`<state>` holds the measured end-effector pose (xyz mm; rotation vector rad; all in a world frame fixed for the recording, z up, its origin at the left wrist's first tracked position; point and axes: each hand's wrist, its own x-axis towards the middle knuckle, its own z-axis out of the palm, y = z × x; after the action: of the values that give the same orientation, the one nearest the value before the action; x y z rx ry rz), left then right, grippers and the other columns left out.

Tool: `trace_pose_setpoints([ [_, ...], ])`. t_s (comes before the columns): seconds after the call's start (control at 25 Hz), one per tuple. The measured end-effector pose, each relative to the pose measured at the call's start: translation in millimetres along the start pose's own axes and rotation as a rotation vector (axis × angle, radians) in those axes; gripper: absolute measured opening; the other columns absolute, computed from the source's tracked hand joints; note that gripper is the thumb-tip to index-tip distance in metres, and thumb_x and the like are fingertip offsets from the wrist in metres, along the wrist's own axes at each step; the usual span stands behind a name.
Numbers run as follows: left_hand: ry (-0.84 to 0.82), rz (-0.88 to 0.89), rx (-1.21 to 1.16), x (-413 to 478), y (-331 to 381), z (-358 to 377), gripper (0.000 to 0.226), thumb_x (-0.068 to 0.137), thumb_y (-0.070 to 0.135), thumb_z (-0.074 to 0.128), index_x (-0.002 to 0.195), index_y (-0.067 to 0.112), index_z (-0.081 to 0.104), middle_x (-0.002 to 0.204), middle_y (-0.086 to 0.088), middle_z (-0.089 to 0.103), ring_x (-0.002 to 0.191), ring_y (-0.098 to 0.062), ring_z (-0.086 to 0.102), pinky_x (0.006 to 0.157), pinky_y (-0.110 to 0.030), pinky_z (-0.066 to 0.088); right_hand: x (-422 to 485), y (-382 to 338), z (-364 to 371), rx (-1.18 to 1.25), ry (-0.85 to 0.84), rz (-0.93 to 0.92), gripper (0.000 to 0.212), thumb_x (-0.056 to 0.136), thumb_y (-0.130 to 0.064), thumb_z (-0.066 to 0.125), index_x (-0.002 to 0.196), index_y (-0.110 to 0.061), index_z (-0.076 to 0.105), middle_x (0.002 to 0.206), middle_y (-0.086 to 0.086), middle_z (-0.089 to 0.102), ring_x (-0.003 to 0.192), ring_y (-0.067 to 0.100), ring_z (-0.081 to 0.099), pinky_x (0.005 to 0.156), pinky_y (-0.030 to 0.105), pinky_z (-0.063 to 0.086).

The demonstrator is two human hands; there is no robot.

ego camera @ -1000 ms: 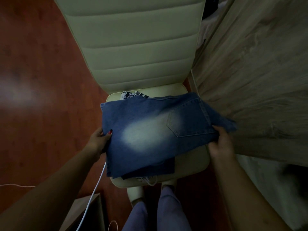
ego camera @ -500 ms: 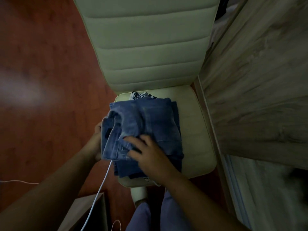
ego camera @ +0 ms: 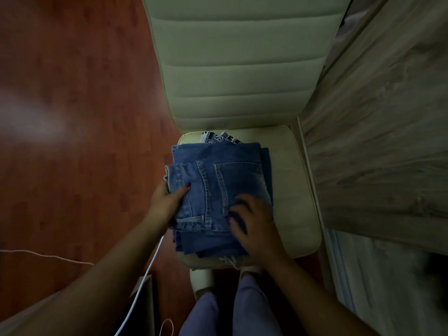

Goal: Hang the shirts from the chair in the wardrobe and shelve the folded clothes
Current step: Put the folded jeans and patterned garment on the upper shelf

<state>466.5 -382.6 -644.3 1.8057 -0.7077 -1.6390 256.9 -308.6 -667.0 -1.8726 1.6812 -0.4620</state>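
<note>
Wood-grain panel (ego camera: 375,154) flanks chair (ego camera: 237,69) holding folded jeans (ego camera: 218,170).

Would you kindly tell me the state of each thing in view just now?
chair: upright, clothes on its seat.
jeans: folded, lying on the seat.
patterned cloth: under the jeans, mostly covered.
left hand: grips the jeans' left edge, thumb on top.
right hand: rests on top of the jeans.
</note>
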Motion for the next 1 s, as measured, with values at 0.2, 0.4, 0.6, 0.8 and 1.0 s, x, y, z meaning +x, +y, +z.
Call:
trace_pose_setpoints([
  [0.2, -0.335, -0.132, -0.270, 15.4, -5.5, -19.6, 0.034, 0.090, 0.014, 0.053, 0.124, 0.015, 0.055, 0.118, -0.010, 0.068, 0.103, -0.027, 0.067, 0.081, -0.038, 0.059, 30.9, 39.3, -28.1, 0.508, 0.112, 0.896, 0.090, 0.071, -0.044, 0.077, 0.140, -0.009, 0.033, 0.139, 0.010, 0.040, 0.121, 0.025, 0.045, 0.100, 0.039, 0.045],
  [0.4, -0.053, -0.100, 0.103, 38.0, -27.6, -23.7, 0.046, 0.088, 0.016, 0.064, 0.129, 0.010, 0.044, 0.125, -0.011, 0.060, 0.105, -0.028, 0.063, 0.083, -0.042, 0.055, 44.8, 54.6, -22.2, 0.606, -0.103, 0.883, 0.120, 0.025, -0.078, 0.078, 0.119, -0.007, 0.059, 0.120, 0.007, 0.062, 0.099, 0.016, 0.062, 0.082, 0.026, 0.055],
  [0.6, -0.059, -0.189, 0.028, 38.1, -32.7, -20.5, 0.049, 0.080, 0.025, 0.072, 0.120, 0.007, 0.050, 0.116, -0.013, 0.066, 0.101, -0.030, 0.067, 0.087, -0.048, 0.054, 46.0, 42.0, -4.5, 0.620, 0.067, 0.856, 0.087, 0.045, -0.056, 0.087, 0.112, -0.008, 0.058, 0.113, 0.006, 0.064, 0.096, 0.021, 0.064, 0.080, 0.033, 0.058],
  [0.8, -0.059, -0.198, 0.011, 42.2, -41.7, -26.6, 0.048, 0.085, 0.015, 0.067, 0.129, 0.010, 0.048, 0.125, -0.015, 0.062, 0.107, -0.033, 0.063, 0.092, -0.053, 0.051, 51.5, 9.0, -20.6, 0.806, -0.209, 0.740, 0.078, 0.075, -0.031, 0.076, 0.140, -0.026, 0.034, 0.125, -0.009, 0.049, 0.110, 0.013, 0.052, 0.094, 0.027, 0.044],
  [1.0, -0.155, -0.186, -0.025, 31.5, -36.7, -27.5, 0.053, 0.079, 0.021, 0.068, 0.128, 0.013, 0.052, 0.127, -0.013, 0.062, 0.109, -0.032, 0.063, 0.091, -0.050, 0.051, 31.4, 2.6, -40.8, 1.042, -0.222, 0.666, 0.070, 0.082, -0.008, 0.064, 0.141, -0.033, 0.036, 0.126, -0.012, 0.056, 0.109, 0.013, 0.058, 0.088, 0.027, 0.048],
])
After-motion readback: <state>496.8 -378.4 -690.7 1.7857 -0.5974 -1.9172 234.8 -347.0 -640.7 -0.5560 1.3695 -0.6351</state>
